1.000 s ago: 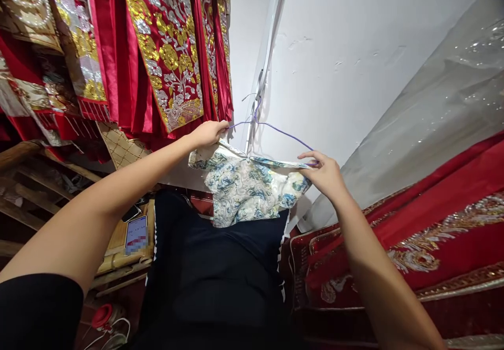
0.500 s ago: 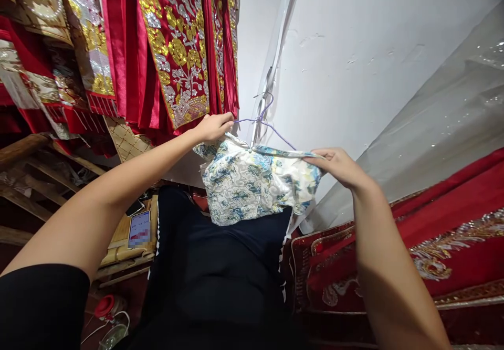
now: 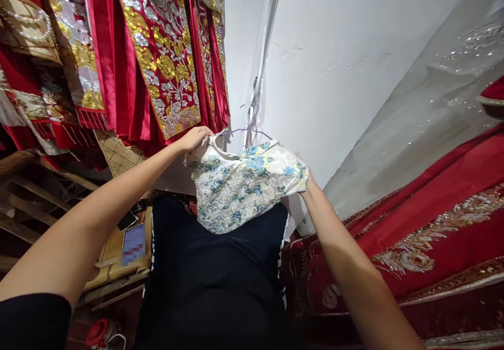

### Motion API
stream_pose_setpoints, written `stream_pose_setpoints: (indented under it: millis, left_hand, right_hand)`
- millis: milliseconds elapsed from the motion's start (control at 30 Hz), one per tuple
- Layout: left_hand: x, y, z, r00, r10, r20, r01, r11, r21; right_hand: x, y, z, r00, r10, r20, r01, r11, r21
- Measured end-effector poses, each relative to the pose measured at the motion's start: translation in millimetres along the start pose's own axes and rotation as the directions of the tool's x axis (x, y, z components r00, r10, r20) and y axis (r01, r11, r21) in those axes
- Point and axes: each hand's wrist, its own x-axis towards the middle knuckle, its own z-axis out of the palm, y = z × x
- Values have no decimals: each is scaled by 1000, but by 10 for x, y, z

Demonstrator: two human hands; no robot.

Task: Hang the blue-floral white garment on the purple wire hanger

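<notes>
A short-sleeved white top (image 3: 236, 192) with a blue and green floral print hangs on a thin purple hanger (image 3: 252, 128) in front of me. The hanger's hook is up by a pale metal pole (image 3: 264, 40). My left hand (image 3: 197, 139) pinches the top at its left shoulder, close to the collar. Behind the right sleeve lies my right hand (image 3: 310, 177), almost wholly covered by the cloth, so its fingers do not show. Below the top spreads dark navy cloth (image 3: 220, 266) with a white scalloped edge.
Red garments with gold and silver embroidery (image 3: 165, 61) hang at the upper left. A phone (image 3: 133, 244) lies on a bamboo seat (image 3: 103, 275); a red-lidded item (image 3: 97, 333) stands below. At right are red embroidered cloth (image 3: 444, 198) and a clear plastic sheet (image 3: 409, 114).
My right hand has gone from pinching the shoulder edge to behind the right sleeve. That shoulder now drapes over the hanger. My left hand has shifted slightly left and down in the view.
</notes>
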Motion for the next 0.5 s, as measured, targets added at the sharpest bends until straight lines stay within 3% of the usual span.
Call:
stream_pose_setpoints:
  millis: [100,200,400,500]
  left_hand:
    - [-147,-6,43,997,64,35,-66,997,44]
    - [-125,213,135,989,140,-47,-129,973,193]
    - [139,783,115,929,305,-210,-198,889,413]
    - [164,944,131,911,386,-142,-291,849,440]
  right_hand:
    - [28,42,-69,981,152,118,-175,962,209]
    - [110,41,-143,943,255,212,-317,880,354]
    - [163,-117,-245,973,231,6,-214,892,398]
    - [-166,-379,-146,980,186,-75,-145,914,380]
